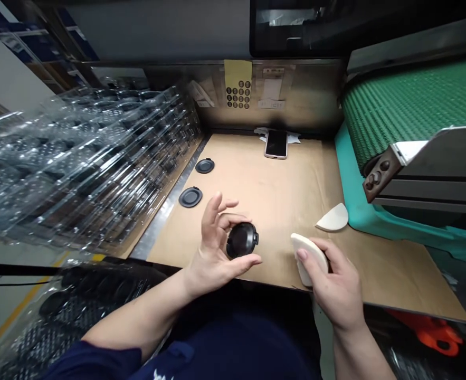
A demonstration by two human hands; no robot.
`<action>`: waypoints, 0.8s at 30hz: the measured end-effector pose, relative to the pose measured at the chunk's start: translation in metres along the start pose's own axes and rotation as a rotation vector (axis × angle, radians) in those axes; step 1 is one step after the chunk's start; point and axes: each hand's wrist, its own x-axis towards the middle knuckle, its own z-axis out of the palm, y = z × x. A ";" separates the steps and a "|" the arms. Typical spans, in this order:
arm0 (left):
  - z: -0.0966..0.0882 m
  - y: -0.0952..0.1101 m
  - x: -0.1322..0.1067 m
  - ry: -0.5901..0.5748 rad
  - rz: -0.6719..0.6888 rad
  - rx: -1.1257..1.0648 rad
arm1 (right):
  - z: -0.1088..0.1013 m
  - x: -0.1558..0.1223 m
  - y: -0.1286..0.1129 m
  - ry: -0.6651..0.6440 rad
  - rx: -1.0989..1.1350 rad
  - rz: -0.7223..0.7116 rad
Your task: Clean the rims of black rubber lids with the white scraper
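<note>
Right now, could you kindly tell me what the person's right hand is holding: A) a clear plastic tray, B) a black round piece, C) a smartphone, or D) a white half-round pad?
D. The right hand grasps the white half-round pad between thumb and fingers, while the black round piece is in the left hand.

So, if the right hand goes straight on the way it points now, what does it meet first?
Probably the smartphone on the brown paper ahead of the right hand; only paper seems between, but depth is unclear.
</note>
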 end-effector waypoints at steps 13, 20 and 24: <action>-0.025 0.012 0.029 -0.233 -0.009 0.487 | 0.000 0.003 0.001 -0.069 0.022 0.059; -0.049 -0.003 0.056 -0.250 -0.244 0.724 | -0.001 0.004 0.010 -0.045 -0.023 -0.035; -0.061 -0.013 0.044 -0.248 -0.213 0.868 | -0.002 0.003 0.018 -0.051 -0.077 0.004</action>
